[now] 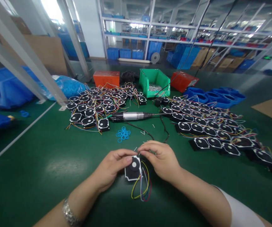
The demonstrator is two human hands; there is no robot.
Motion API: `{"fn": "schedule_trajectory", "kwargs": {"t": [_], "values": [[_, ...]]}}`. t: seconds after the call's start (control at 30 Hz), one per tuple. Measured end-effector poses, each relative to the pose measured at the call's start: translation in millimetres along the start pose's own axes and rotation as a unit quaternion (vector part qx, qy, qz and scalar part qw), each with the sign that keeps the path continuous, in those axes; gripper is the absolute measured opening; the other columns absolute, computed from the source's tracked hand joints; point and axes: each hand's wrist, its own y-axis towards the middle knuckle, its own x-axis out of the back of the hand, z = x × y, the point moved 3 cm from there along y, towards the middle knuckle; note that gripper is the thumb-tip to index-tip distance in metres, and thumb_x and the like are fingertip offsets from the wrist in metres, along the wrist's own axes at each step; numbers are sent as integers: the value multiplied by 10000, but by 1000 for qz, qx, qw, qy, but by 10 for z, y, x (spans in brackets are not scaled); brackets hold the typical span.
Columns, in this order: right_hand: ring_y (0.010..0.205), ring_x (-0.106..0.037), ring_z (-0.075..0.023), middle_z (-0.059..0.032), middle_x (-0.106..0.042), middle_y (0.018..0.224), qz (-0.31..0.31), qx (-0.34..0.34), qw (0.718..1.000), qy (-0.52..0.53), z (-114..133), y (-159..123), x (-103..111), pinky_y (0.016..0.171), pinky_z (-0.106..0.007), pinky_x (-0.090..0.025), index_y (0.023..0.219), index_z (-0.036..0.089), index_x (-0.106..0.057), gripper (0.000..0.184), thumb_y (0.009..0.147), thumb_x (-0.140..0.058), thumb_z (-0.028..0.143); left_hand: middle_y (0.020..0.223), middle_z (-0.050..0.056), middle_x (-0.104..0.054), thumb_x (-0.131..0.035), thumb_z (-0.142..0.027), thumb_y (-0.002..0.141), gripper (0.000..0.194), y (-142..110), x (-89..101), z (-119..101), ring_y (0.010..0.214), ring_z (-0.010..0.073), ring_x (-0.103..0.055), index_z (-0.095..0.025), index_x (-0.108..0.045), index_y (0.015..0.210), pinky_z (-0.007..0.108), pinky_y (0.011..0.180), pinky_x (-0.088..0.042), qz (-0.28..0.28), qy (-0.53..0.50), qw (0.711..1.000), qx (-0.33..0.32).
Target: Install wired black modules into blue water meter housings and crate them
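My left hand (pixel 111 167) grips a small black motor part (pixel 133 169) with a white disc on its face, thumb resting on top. Coloured wires (pixel 142 186) trail from the part toward me. My right hand (pixel 161 158) pinches at the part's upper right corner, fingers closed; what sits between the fingertips is too small to make out. Both hands hover just above the green mat (pixel 43 164) near its front edge. A small heap of blue rubber rings (pixel 123 134) lies just beyond the hands.
An electric screwdriver (pixel 132 116) with a black cable lies across the middle. Piles of the same black parts sit at the left (pixel 98 105) and in rows at the right (pixel 211 126). A green bin (pixel 153 82), an orange box (pixel 106 78) and a red box (pixel 182 81) stand behind.
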Motion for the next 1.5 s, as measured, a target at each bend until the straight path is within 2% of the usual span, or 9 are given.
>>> {"fn": "schedule_trajectory", "kwargs": {"t": [0.37,0.53,0.6,0.7,0.83,0.93,1.03,1.27,1.5], "values": [[714,-504,-24,34,-558,769,-4,124,983,-138,12,-57,-58,664,-119,-402,790,134,-591,125,808,-467,126,753,18,-620,-655,-265,674,204,15,-17,11,674,113,-528,-149,-632,840,232,660,-395,-1,-32,999,2],[880,-496,-55,-2,-550,940,20,197,971,-135,39,-68,-110,791,-153,-418,972,118,-563,233,844,-369,118,686,5,-597,-643,-261,688,179,17,-10,3,606,98,-523,-147,-581,811,217,602,-407,0,-80,997,4],[967,-473,-56,-16,-520,1033,33,172,977,-125,8,-54,-115,854,-156,-405,1061,108,-527,277,850,-348,117,656,-5,-580,-636,-265,694,163,23,5,-33,584,89,-516,-147,-566,783,203,583,-408,-13,-101,995,-5],[947,-479,-49,-20,-512,1026,59,34,988,-136,-111,-12,-89,844,-159,-406,1105,134,-503,290,852,-362,125,658,-13,-575,-647,-267,677,177,22,56,-115,579,86,-521,-154,-556,779,192,575,-415,-54,-126,990,-25],[833,-476,-106,-36,-498,886,165,-135,942,-258,-230,-9,-82,737,-218,-397,892,152,-578,161,760,-563,242,648,-10,-583,-654,-302,650,220,-10,128,-198,568,107,-541,-159,-553,783,209,554,-428,-108,-134,985,-21],[820,-451,-124,-52,-478,850,261,-135,902,-317,-220,-36,-158,720,-232,-364,809,126,-575,106,739,-575,206,575,-17,-558,-640,-323,656,220,-34,122,-200,472,84,-499,-144,-546,742,181,458,-383,-103,-108,989,4],[774,-434,-104,-59,-480,814,286,-110,894,-326,-230,-46,-231,696,-218,-333,756,97,-557,94,780,-469,116,616,-14,-563,-671,-290,635,257,-27,68,-143,486,74,-506,-138,-532,790,175,468,-381,-47,-87,995,27],[784,-466,-50,-11,-520,856,95,-103,984,-112,-225,16,-142,719,-162,-354,921,134,-559,164,799,-455,99,649,-27,-574,-733,-228,570,488,24,14,1,507,85,-531,-169,-424,944,184,475,-383,9,-17,1000,9],[677,-494,-9,31,-545,733,71,-161,974,143,-45,-25,-201,648,-105,-380,755,107,-564,45,743,-523,95,621,-43,-561,-757,-212,530,549,13,-53,25,516,70,-510,-169,-407,951,177,494,-355,36,-4,999,12]]}}
